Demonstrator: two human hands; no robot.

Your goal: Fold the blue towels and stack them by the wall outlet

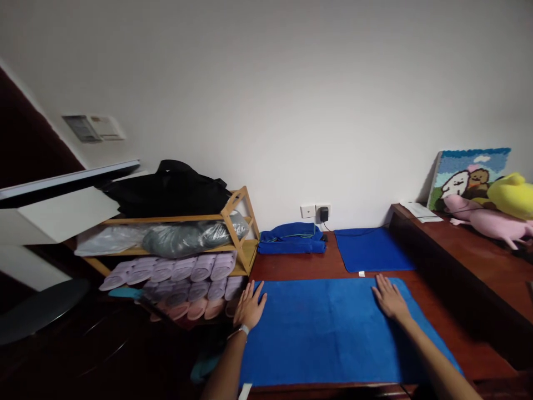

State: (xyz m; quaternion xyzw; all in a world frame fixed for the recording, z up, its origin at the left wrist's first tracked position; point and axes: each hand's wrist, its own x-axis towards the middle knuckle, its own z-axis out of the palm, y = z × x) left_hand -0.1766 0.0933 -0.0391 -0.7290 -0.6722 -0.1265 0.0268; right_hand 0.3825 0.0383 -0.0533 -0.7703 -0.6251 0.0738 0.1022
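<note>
A large blue towel (328, 328) lies spread flat on the dark wooden table (300, 266). My left hand (250, 306) rests at the towel's far left corner, fingers stretched out flat. My right hand (389, 299) lies palm down near the towel's far right corner, fingers spread. Neither hand holds anything. Behind the spread towel sits a folded blue towel (372, 249) lying flat, and a thicker bundle of folded blue towels (291, 239) by the wall.
A wooden rack (239, 222) on the left holds a black bag (166, 188), wrapped bundles and rows of slippers (183, 272). A wall socket with a charger (323, 213) is behind. A raised shelf (470, 250) on the right carries plush toys (499, 216) and a picture (468, 175).
</note>
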